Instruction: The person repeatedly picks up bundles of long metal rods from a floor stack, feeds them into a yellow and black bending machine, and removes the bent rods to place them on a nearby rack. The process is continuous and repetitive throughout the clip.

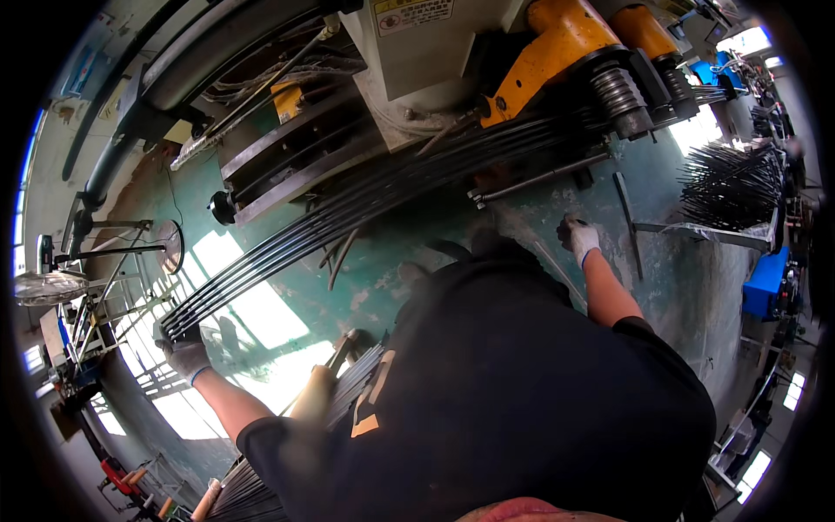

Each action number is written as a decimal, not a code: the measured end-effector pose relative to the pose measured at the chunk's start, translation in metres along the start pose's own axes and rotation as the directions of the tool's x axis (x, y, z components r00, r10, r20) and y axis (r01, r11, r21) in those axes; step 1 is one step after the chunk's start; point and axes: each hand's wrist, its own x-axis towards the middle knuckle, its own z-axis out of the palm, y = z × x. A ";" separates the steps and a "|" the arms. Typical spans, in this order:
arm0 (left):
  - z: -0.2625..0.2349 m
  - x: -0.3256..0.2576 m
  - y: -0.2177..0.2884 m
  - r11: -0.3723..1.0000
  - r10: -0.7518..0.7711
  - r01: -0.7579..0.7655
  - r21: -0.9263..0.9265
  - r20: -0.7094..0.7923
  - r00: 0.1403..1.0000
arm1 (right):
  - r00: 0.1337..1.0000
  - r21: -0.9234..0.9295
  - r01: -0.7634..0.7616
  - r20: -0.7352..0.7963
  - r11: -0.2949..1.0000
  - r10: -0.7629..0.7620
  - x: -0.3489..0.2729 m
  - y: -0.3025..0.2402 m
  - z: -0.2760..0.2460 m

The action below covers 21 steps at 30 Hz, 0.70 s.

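Observation:
Several long black metal rods [348,198] run side by side from the machine at upper right down to the lower left. My left hand [184,355], in a white glove with dark fingers, is closed round their near-left ends and keeps them bunched. My right hand [581,238], gloved the same way, hangs away from the rods with its fingers curled in; nothing sticks out of it. Above the rods' right part, the machine's orange arm [544,65] carries a coiled metal spring [619,91]. Where the rods pass beneath this arm is partly hidden.
A rack [731,233] piled with black rods [731,183] stands at right. Beside my left side lie more rods [352,387] and a pale roller [315,393]. A fan [52,287] is at far left. The green floor [365,291] is worn and partly sunlit.

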 end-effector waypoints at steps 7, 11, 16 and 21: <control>0.071 -0.086 -0.102 0.974 0.056 -0.117 -0.194 -0.293 0.955 | 0.984 -0.323 0.178 0.070 0.929 -0.164 0.082 -0.049 -0.009; 0.057 -0.148 -0.245 0.961 -0.153 0.064 -0.269 -0.322 0.934 | 0.993 -0.633 0.085 0.118 0.770 -0.013 0.123 -0.075 -0.007; 0.137 -0.257 -0.419 0.831 -0.552 0.516 -0.208 -0.190 0.812 | 0.974 -0.104 -0.120 0.182 0.987 0.137 0.184 -0.095 -0.043; 0.149 -0.283 -0.457 0.764 -0.615 0.629 -0.143 0.131 0.778 | 0.925 0.225 -0.300 0.306 0.927 0.225 0.223 -0.087 -0.040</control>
